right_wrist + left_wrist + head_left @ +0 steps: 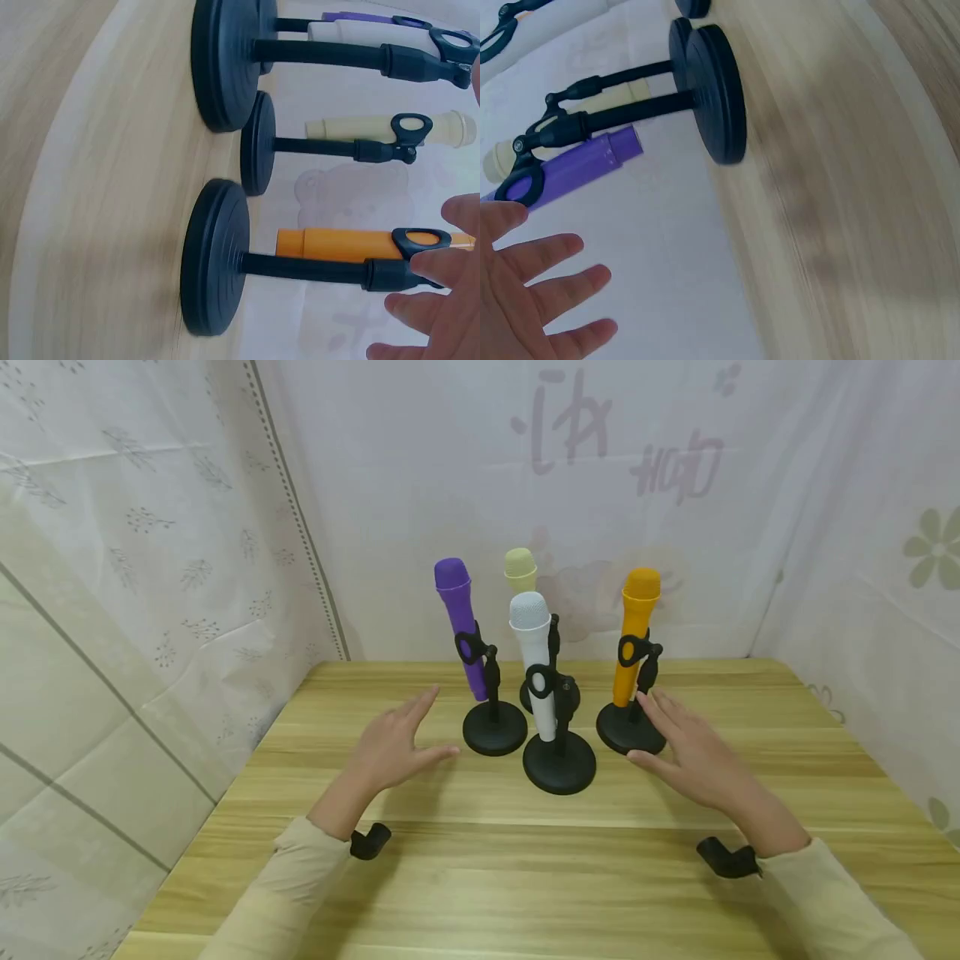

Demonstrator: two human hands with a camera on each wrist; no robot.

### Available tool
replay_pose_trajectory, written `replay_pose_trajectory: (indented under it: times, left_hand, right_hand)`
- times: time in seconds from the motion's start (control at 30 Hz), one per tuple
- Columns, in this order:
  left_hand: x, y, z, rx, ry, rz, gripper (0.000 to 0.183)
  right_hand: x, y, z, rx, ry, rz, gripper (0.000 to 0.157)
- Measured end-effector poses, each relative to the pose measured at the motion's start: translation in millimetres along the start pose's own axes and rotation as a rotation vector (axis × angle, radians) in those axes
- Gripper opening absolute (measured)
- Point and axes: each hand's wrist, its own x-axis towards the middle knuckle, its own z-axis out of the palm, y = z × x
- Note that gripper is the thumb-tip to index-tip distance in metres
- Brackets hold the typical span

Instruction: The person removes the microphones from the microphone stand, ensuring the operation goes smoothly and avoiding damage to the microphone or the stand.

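Observation:
Four microphones stand on black round-based stands on a wooden table. The white microphone point(536, 664) is nearest, with the purple microphone point(461, 622) to its left, the orange microphone point(633, 635) to its right and a pale yellow microphone point(521, 568) partly hidden behind it. My left hand point(390, 747), fingers spread and holding nothing, is left of the purple microphone's stand point(495, 728). My right hand point(693, 752), likewise extended and holding nothing, is beside the orange microphone's stand point(626, 729), its fingertips overlapping that stand in the head view.
The wooden table point(465, 877) ends against a pale printed curtain point(420, 485) at the back. More patterned cloth point(150, 568) hangs on the left. A black mount point(371, 842) shows at the left wrist and another black mount point(727, 858) at the right.

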Motion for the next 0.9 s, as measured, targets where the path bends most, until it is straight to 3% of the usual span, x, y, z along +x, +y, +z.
replay_pose_trajectory:
  times: [0.27,0.53,0.73,0.9]
  left_hand:
    - [9.6,9.8,3.3,-0.24,0.084,-0.015,0.084]
    - [27.6,21.8,4.7,-0.541,0.126,0.057,0.072]
    - [39.3,33.6,7.2,-0.641,0.124,0.104,0.071]
    - [49.0,41.0,10.0,-0.719,0.13,0.123,0.067]
  right_hand:
    - [13.6,-10.1,5.3,0.189,0.097,-0.024,0.083]
    - [27.8,-19.1,15.1,0.373,0.164,-0.04,0.08]
    - [37.8,-28.1,24.9,0.526,0.22,-0.102,0.074]
    - [43.3,-37.4,26.6,0.616,0.225,-0.096,0.068]
